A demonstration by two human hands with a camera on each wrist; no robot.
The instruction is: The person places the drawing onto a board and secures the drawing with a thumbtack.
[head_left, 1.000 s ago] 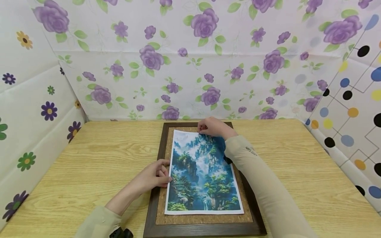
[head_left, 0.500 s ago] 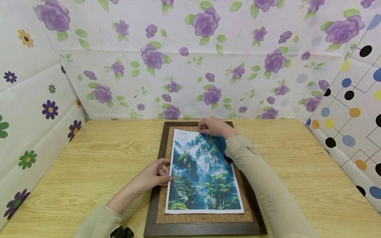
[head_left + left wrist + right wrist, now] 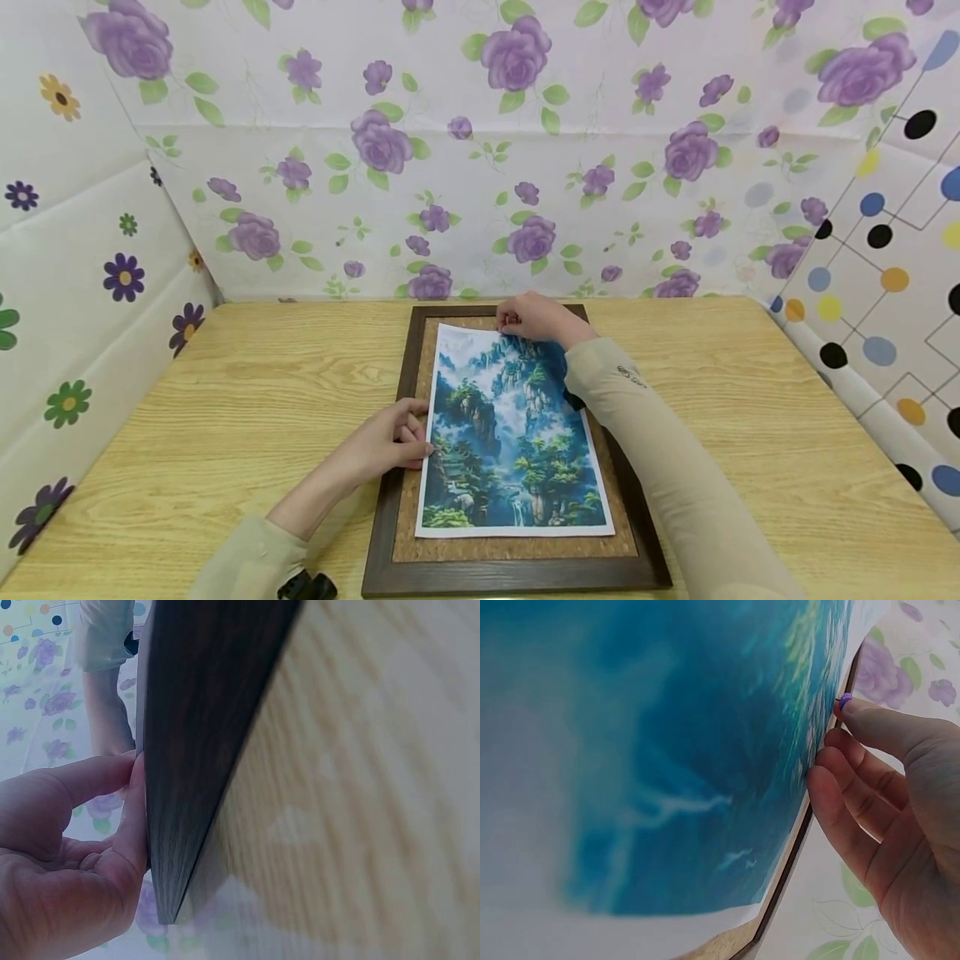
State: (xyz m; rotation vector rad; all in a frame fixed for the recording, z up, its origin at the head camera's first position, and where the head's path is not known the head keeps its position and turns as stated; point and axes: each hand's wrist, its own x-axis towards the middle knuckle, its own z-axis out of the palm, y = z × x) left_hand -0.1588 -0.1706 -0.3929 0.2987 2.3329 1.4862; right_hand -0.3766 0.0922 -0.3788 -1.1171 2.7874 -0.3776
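Note:
A landscape print with a white border lies on a cork board in a dark brown frame. My right hand is at the print's top edge. In the right wrist view, this hand pinches a small purple push pin at the paper's edge; the pin's point is hard to make out. My left hand rests at the print's left edge, thumb and index finger apart and touching the paper's margin. In the left wrist view, the left hand lies against the frame's side.
The board lies on a light wood table. Behind stands a wall covering with purple roses. Patterned sheets also line the left side and the right side. A black wrist device sits on the left forearm.

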